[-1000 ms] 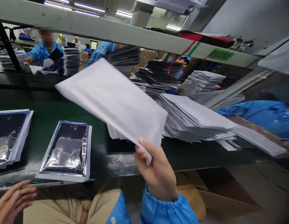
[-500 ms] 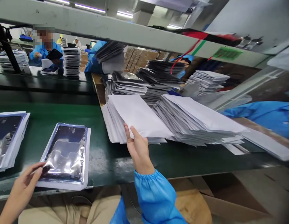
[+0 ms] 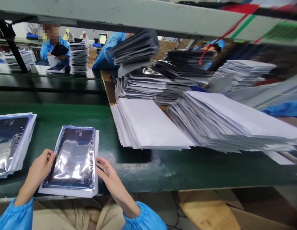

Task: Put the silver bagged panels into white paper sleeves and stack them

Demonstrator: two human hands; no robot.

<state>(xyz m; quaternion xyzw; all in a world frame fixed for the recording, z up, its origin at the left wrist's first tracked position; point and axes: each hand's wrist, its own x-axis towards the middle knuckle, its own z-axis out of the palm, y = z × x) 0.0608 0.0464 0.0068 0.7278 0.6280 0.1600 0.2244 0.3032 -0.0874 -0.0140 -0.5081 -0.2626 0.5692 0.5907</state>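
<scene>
A shiny silver foil pouch (image 3: pixel 73 156) lies on a white sheet on the green belt (image 3: pixel 67 118) right in front of me. My left hand (image 3: pixel 39 169) touches its left edge with curled fingers. My right hand (image 3: pixel 107 172) rests at its right edge, fingers stretched out and apart. A stack of white envelopes (image 3: pixel 148 124) lies to the right of the pouch, with nothing on top of it.
More foil pouches (image 3: pixel 11 140) are stacked at the left. A bigger fanned pile of white envelopes (image 3: pixel 234 124) and dark stacks (image 3: pixel 148 83) fill the right. People in blue coats (image 3: pixel 52 48) work behind. A grey beam (image 3: pixel 139 16) runs overhead. Cardboard (image 3: pixel 210 214) lies below.
My right hand laid the white envelope on the stack, let go and came back to the pouch's right edge. My left hand reached up to the pouch's left edge.
</scene>
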